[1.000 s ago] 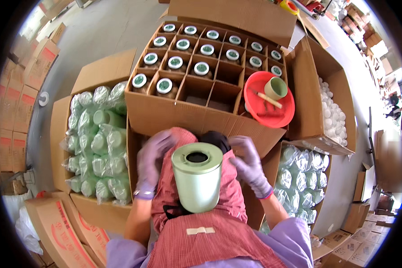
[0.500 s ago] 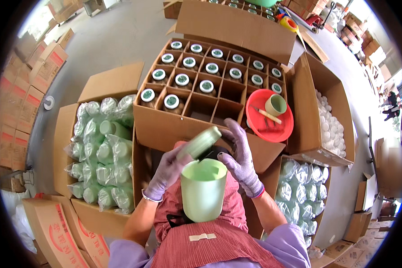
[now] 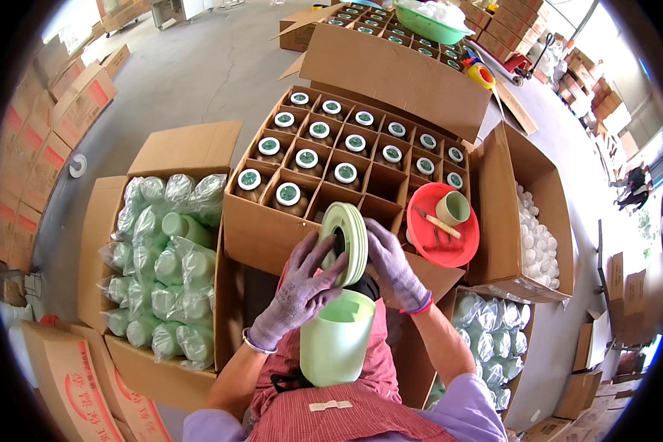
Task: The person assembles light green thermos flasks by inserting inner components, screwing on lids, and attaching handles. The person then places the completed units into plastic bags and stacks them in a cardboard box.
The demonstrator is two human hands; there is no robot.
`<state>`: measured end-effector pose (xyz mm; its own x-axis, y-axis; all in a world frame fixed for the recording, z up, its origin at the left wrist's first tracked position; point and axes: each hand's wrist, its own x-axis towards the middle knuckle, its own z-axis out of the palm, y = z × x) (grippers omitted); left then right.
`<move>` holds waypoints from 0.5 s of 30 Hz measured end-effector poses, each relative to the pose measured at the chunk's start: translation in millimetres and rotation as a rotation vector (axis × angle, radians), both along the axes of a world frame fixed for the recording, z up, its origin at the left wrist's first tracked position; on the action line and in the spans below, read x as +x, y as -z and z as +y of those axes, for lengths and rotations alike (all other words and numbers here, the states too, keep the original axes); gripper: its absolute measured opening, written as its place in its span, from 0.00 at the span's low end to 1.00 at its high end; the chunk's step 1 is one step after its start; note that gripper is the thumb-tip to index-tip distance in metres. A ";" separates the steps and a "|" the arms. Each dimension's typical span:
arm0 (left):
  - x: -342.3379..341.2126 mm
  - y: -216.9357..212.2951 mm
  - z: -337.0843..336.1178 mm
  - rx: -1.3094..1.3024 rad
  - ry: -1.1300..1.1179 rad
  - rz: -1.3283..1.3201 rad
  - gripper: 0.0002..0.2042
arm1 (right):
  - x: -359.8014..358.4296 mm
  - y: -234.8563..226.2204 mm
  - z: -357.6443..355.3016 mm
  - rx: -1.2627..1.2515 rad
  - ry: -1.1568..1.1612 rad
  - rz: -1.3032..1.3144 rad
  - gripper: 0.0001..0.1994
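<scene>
Red basin (image 3: pixel 460 252) partly covers divided carton (image 3: pixel 261 230) beyond lid (image 3: pixel 353 237).

- Left hand (image 3: pixel 296 296) gloved, frame centre, fingers bent in a grip
- Right hand (image 3: pixel 392 265) gloved, just right, fingers pointing up-left
- I see both forearms (image 3: pixel 442 335) bare, angling inward from lower frame

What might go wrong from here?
The round lid could slip: the left hand grips it on edge, with the right hand at its other side. The open green canister might tip, since it rests on the lap with both hands up at the lid. The red basin, perched over the carton's corner, might get knocked.
</scene>
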<state>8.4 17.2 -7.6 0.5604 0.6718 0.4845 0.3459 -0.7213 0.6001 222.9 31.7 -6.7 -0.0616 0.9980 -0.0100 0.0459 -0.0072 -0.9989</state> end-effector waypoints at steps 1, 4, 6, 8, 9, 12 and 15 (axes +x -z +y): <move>-0.4 7.8 0.6 0.040 -0.066 -0.004 0.26 | -1.0 -16.3 9.3 0.117 0.054 -0.287 0.18; -8.5 29.4 -6.4 -0.477 0.193 -0.311 0.23 | 26.7 28.4 56.1 0.319 0.174 -1.117 0.21; -15.7 22.8 -15.6 -1.109 0.198 -0.376 0.18 | 32.0 47.3 80.0 0.174 0.081 -1.398 0.22; -27.4 36.2 -17.1 -1.017 0.285 -0.436 0.18 | 13.4 40.8 100.0 0.174 -0.008 -1.571 0.20; -29.1 34.9 -20.6 -1.074 0.223 -0.513 0.19 | -11.2 37.0 110.3 0.409 0.009 -1.443 0.19; -20.8 26.4 -8.4 -1.036 0.171 -0.487 0.20 | -55.0 66.7 147.3 0.688 -0.156 -1.090 0.18; -14.7 45.2 6.8 -1.098 0.019 -0.697 0.19 | -88.8 91.3 172.5 0.589 -0.296 -1.151 0.18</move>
<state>-6.2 24.1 -52.8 0.4286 0.8957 -0.1185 -0.2809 0.2567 0.9248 134.1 204.2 -98.0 -0.5241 0.8218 0.2237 0.7879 0.5676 -0.2390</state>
